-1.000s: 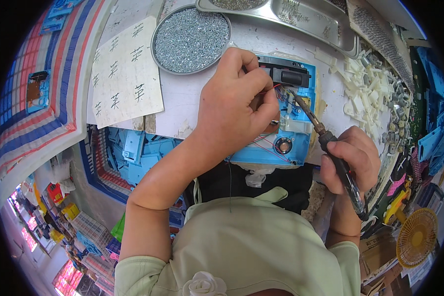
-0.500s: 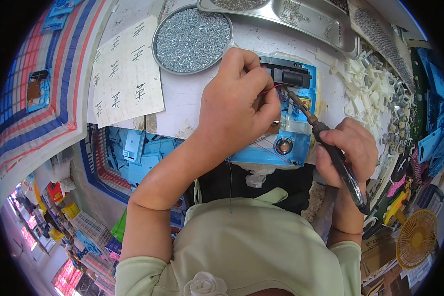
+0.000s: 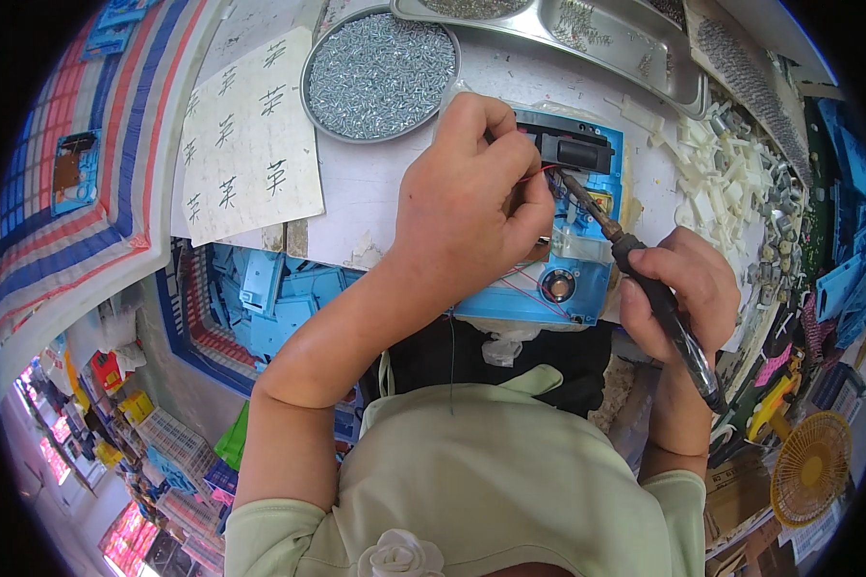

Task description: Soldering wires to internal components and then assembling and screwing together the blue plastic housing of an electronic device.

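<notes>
A soldering iron [image 3: 666,313] with a dark handle is gripped in my right hand [image 3: 698,288]. Its tip points up and left, into an open blue plastic casing [image 3: 515,306], just below a black rectangular part [image 3: 579,152]. My left hand [image 3: 462,197] is over the casing's left side, thumb and fingers pinched together. A thin red wire [image 3: 537,173] runs from those fingertips toward the iron's tip; the contact point is too small to make out. Lower in the casing sits a small round speaker [image 3: 557,285] with thin red wires beside it. My left hand hides part of the casing.
Behind my left hand stands a round tin [image 3: 366,140] full of small screws. A metal tray [image 3: 662,58] lies at the back. White plastic pieces [image 3: 712,183] are heaped on the right. At left are a paper sheet [image 3: 250,144] and, lower, a crate [image 3: 178,303] of blue parts.
The whole view has shifted slightly to the right. Both hands and the soldering iron keep nearly the same places over the casing.
</notes>
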Motion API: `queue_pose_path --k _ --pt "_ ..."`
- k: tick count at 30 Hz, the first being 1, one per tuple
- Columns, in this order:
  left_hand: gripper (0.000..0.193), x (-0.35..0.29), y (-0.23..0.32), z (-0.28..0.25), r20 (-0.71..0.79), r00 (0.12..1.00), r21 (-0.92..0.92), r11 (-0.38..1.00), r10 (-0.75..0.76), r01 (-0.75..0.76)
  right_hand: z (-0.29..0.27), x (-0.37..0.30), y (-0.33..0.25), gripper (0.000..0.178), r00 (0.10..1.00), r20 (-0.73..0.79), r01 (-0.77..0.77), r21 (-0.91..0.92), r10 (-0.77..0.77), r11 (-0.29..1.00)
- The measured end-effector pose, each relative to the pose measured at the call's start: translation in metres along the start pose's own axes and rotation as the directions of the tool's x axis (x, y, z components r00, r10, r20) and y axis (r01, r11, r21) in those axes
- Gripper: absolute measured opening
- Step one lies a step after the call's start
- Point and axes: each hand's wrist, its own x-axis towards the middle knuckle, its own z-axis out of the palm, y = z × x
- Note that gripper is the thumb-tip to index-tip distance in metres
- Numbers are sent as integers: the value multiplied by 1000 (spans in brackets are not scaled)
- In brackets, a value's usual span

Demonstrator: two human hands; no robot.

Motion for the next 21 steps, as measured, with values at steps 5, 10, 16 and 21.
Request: queue_pose_path --k 5,10,16,21 --pt "12 0 0 2 -20 1000 0 1000 0 0 -1 -2 0 28 1000 -7 -21 17 21 1000" --pt "12 0 1 1 -10 1000 13 1000 -10 10 0 -4 1 27 1000 -11 -10 24 10 1000" --pt "12 0 1 1 -17 1000 8 1000 -4 4 -3 -7 -2 27 1000 -24 15 34 -14 999" --pt "11 0 3 0 4 1000 7 1000 -30 30 -6 -11 -5 26 1000 -26 14 37 -13 999"
